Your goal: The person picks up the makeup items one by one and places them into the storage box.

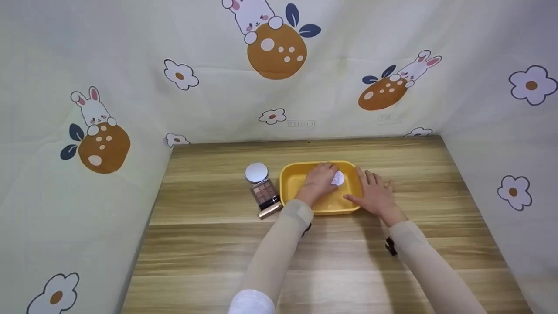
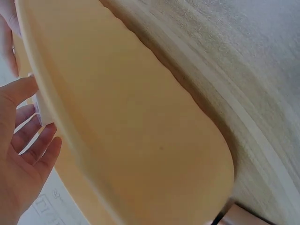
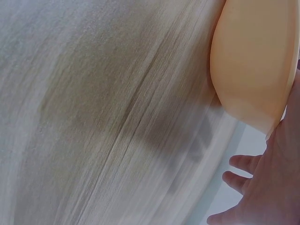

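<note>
A yellow plastic basin (image 1: 301,208) stands on the wooden table. My left hand (image 1: 320,181) reaches down into it and pinches a small white round item (image 1: 338,178); its kind cannot be told. In the left wrist view, the thumb and fingers of the left hand (image 2: 23,145) close on the white item (image 2: 44,110) behind the basin wall (image 2: 126,103). My right hand (image 1: 375,194) is spread over the basin's right rim, thumb on the inner side, fingers outside. The right wrist view shows that hand (image 3: 269,187) against the basin's end (image 3: 253,70).
Left of the basin lie a round silver compact (image 1: 256,172), an eyeshadow palette (image 1: 264,192) and a lipstick-like tube (image 1: 270,210) with a black and gold body, close to the basin's wall. Patterned cloth (image 1: 340,87) hangs behind and at both sides of the table (image 1: 209,257).
</note>
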The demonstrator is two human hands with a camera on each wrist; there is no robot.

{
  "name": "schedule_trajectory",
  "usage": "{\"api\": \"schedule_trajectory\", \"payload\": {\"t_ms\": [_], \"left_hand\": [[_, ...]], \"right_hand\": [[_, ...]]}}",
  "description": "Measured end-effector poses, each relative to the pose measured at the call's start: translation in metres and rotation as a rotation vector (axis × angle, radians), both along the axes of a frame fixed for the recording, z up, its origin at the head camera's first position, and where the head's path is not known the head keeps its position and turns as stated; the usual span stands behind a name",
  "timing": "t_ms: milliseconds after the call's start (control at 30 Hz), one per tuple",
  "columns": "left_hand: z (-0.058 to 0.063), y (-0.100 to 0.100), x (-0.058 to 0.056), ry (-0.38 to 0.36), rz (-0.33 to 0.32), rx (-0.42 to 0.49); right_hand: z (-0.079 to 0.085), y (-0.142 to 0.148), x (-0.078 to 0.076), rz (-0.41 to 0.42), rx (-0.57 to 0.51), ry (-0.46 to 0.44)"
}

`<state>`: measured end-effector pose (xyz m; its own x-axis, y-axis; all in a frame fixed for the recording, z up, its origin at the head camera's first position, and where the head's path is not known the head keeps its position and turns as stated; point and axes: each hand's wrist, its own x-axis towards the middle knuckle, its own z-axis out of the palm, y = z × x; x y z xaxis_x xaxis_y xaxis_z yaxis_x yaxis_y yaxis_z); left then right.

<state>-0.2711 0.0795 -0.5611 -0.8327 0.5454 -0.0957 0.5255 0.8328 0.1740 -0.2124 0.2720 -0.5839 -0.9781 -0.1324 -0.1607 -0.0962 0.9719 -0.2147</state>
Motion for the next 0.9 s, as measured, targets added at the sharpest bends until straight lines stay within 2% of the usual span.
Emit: {"api": "schedule_trajectory", "payload": {"t_ms": [400, 667, 900], "left_hand": [[-0.01, 0.014, -0.001, -0.03, -0.011, -0.034], [-0.017, 0.02, 0.001, -0.036, 0.029, -0.018], [-0.021, 0.024, 0.003, -0.034, 0.076, 0.051]], "right_hand": [[-0.001, -0.001, 0.001, 0.002, -0.017, 0.006], [0.001, -0.001, 0.0, 0.002, -0.016, 0.008], [0.001, -0.001, 0.0, -0.01, -0.011, 0.001]]}}
